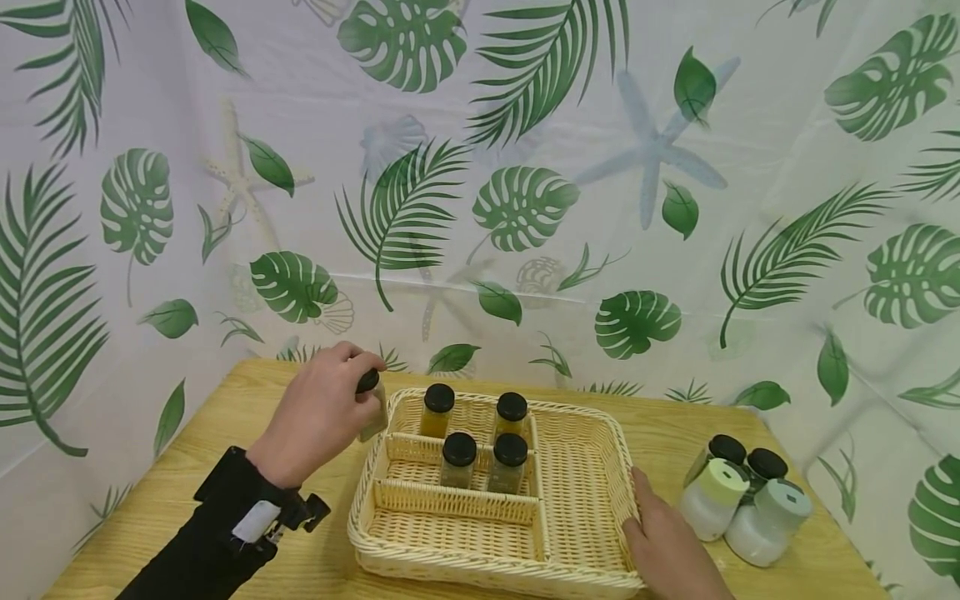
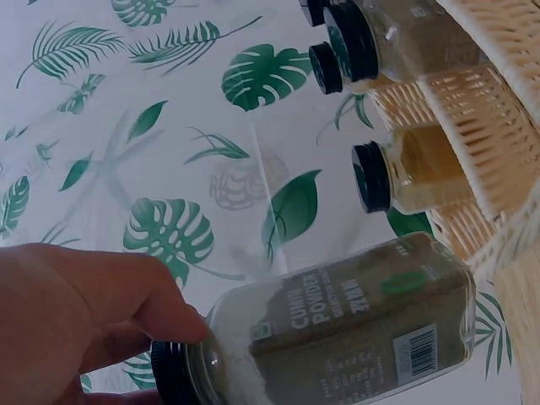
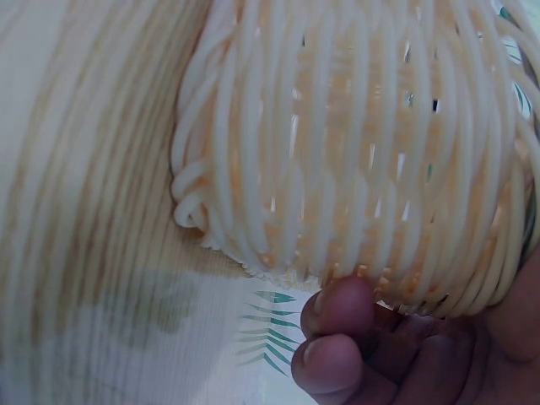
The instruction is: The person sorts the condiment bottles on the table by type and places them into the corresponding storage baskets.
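A white cloth [image 1: 555, 333] printed with green leaves and starfish hangs behind a wooden table [image 1: 322, 550]. With the wicker basket [image 1: 585, 500] as landmark, the jar of cumin powder [image 1: 373, 421] is just by its far left corner; whether it touches the rim, I cannot tell. The jar hangs below the fingers, cap up, its long axis near upright, slightly tilted against the basket's jars. The left hand [image 1: 322, 417] is much the nearer to it, with fingers and thumb clamped round the black cap [image 1: 367, 382]. Inside the basket, the amber jar [image 1: 436, 421] and another black-capped jar [image 1: 510, 412] occupy its far left-side row, and two more black-capped jars [image 1: 458, 462] its middle row. At its right rim, the right hand [image 1: 671, 546] grips the wicker with curled fingers. Farther right of the basket, four jars [image 1: 750, 500] are grouped, two black-capped, two pale-lidded.
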Motion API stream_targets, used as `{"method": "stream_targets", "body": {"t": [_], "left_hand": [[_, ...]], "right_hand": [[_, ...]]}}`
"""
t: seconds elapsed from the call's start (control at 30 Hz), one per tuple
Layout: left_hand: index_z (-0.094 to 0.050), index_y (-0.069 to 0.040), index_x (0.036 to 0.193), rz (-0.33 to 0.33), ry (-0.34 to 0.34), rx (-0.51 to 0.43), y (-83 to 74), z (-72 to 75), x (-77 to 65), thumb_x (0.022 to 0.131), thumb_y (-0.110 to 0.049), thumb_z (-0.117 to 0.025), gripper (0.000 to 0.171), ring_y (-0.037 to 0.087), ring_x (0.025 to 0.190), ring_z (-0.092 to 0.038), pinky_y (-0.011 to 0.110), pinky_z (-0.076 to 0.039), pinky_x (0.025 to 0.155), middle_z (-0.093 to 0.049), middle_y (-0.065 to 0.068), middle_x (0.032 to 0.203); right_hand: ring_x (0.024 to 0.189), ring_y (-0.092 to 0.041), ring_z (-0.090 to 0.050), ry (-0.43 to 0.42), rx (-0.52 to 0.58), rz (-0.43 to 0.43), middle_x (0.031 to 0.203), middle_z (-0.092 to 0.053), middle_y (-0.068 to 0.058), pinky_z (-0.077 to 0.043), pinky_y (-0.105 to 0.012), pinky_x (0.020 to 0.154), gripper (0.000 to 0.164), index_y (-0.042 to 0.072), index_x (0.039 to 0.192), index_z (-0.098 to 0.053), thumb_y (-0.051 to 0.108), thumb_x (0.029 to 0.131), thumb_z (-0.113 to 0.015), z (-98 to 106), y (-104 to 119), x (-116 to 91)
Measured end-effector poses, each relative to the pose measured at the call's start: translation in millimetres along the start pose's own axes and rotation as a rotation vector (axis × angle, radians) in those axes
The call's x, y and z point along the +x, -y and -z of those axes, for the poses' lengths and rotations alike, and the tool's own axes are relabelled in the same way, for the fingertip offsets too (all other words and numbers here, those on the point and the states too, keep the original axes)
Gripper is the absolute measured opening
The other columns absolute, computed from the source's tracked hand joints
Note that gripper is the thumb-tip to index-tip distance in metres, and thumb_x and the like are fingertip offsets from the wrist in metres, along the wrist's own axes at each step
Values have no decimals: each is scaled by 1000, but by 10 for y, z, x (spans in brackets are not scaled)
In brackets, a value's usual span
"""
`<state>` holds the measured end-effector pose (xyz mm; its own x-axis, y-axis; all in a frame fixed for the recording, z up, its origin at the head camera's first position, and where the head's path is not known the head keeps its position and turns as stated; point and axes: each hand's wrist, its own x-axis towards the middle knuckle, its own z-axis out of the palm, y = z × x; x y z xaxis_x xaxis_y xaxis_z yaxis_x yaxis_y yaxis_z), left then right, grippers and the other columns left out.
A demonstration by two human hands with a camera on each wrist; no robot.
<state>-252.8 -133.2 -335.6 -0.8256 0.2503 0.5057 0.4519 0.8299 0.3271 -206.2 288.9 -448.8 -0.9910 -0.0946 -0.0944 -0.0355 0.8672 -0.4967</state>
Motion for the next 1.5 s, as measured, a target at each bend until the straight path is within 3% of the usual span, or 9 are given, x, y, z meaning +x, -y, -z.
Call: {"method": "stream_targets", "body": {"t": [0.3, 0.6, 0.9, 1.5], "left_hand": [[-72, -6, 111, -39, 48, -14, -156, -30, 0, 81, 2, -67, 32, 24, 94, -62, 37, -54, 78, -66, 10, 107], [-71, -8, 108, -89, 96, -25, -244, -159, -24, 79, 4, -64, 32, 22, 95, -61, 34, -52, 79, -65, 6, 107], [-72, -8, 103, -146, 128, -38, -247, -326, -71, 76, 8, -60, 33, 19, 92, -61, 31, -52, 74, -65, 4, 103], [-68, -12, 97, -199, 197, 14, -157, -523, -112, 74, 11, -68, 33, 16, 85, -60, 30, -51, 73, -62, -2, 95]], "right_hand": [[136, -45, -47, -3, -4, 3, 151, -40, -34, -44, -58, 103, 66, -12, 156, -13, 11, 102, -45, -4, -7, 7], [136, -46, -47, -8, -14, 9, 151, -40, -34, -44, -58, 104, 66, -12, 156, -13, 12, 102, -45, -18, -36, 16], [137, -46, -45, -17, -15, 14, 152, -37, -33, -43, -58, 105, 67, -12, 155, -13, 13, 102, -44, -34, -51, 23], [138, -46, -43, 8, 11, 11, 153, -36, -34, -42, -58, 105, 66, -12, 156, -11, 12, 103, -43, -5, -20, 10]]}}
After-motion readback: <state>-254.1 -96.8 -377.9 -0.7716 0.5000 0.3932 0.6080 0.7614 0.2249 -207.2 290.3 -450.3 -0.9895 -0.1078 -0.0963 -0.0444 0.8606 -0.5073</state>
